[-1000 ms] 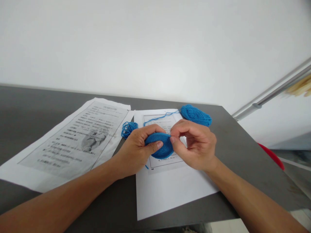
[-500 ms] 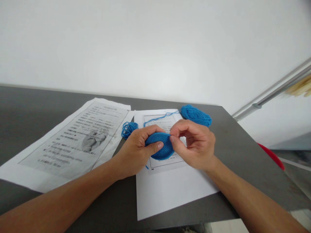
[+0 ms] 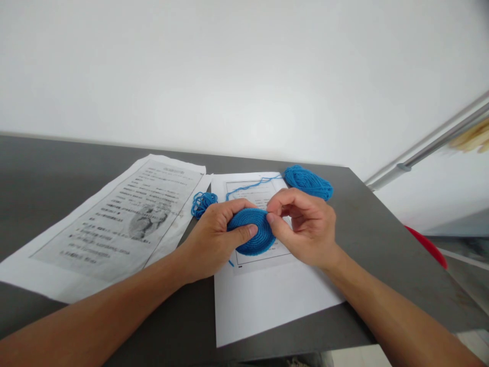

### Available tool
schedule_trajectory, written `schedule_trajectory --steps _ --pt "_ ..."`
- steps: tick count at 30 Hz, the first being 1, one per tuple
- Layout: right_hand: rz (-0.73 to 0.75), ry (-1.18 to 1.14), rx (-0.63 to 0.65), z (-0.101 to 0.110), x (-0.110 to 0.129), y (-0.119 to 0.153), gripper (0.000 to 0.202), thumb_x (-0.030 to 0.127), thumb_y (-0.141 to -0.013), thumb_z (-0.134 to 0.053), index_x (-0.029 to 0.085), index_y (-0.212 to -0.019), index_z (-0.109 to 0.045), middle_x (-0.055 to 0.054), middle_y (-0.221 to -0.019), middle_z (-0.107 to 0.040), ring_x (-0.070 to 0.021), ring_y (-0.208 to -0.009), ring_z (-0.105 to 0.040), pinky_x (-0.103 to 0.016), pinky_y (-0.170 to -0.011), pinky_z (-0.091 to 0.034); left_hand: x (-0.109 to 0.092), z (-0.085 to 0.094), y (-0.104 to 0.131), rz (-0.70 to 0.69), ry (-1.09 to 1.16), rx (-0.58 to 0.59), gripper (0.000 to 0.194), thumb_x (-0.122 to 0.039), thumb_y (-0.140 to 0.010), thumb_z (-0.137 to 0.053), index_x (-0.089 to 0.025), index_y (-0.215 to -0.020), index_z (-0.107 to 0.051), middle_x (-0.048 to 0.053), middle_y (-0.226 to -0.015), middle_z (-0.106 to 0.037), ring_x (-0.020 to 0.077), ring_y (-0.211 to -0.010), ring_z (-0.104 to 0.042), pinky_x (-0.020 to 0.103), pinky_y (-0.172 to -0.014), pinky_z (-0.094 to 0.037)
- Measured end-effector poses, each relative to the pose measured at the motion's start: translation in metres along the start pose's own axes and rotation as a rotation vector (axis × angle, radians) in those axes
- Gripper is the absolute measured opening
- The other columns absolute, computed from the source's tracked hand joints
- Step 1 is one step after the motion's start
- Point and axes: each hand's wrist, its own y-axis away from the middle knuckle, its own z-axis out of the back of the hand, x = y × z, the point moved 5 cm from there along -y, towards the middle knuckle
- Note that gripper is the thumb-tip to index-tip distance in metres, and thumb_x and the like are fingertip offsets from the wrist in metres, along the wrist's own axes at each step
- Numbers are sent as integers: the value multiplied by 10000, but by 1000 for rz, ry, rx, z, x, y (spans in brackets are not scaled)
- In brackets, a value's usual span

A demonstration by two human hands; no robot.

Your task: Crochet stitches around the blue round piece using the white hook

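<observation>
A round blue crocheted disc [image 3: 256, 239] is held above a printed sheet, its rings of stitches facing up. My left hand [image 3: 219, 232] grips its left side, thumb on top and fingers behind. At the disc's upper right edge, the thumb and index finger of my right hand [image 3: 303, 221] are pinched together; whether they hold the rim alone or also a small tool cannot be made out. Blue yarn [image 3: 254, 186] runs from behind my left hand to a skein [image 3: 308, 182] at the back. A loose yarn bundle [image 3: 204, 204] lies beyond my left hand.
Two printed paper sheets lie on the dark table: a creased one [image 3: 110, 224] at left with a grey picture, and another [image 3: 267, 306] beneath my hands. A white wall [image 3: 183, 76] rises behind. Something red [image 3: 427, 247] shows past the table's right edge, below a metal rail [image 3: 428, 148].
The disc has tilted slightly, so a little more of its face shows. My right hand has shifted barely to the left, still pinching at the edge.
</observation>
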Motion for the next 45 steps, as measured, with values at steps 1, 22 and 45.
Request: schedule_trajectory --steps 1,22,45 --pt "-1 -4 -1 0 0 0 148 55 -809 -645 201 -797 -626 52 -607 -569 -88 -525 -549 -213 -480 -461 -1 0 0 2 3 2 101 -243 -863 -678 -145 -879 -693 -28 -765 -607 122 -716 -517 258 -671 -419" --pt "6 -15 15 -1 -1 1 154 51 -811 -642 204 -809 -623 49 -614 -578 -89 -519 -559 -210 -478 -469 0 -1 1 9 -27 22 106 -244 -872 -656 -139 -865 -673 -32 -740 -573 118 -698 -490 259 -659 -402" --pt "-6 6 27 -2 0 0 150 57 -793 -634 204 -767 -619 38 -610 -580 -101 -536 -563 -222 -479 -458 -2 -3 2 19 -52 32 89 -233 -870 -649 -159 -821 -647 -44 -722 -545 113 -681 -479 256 -646 -398"
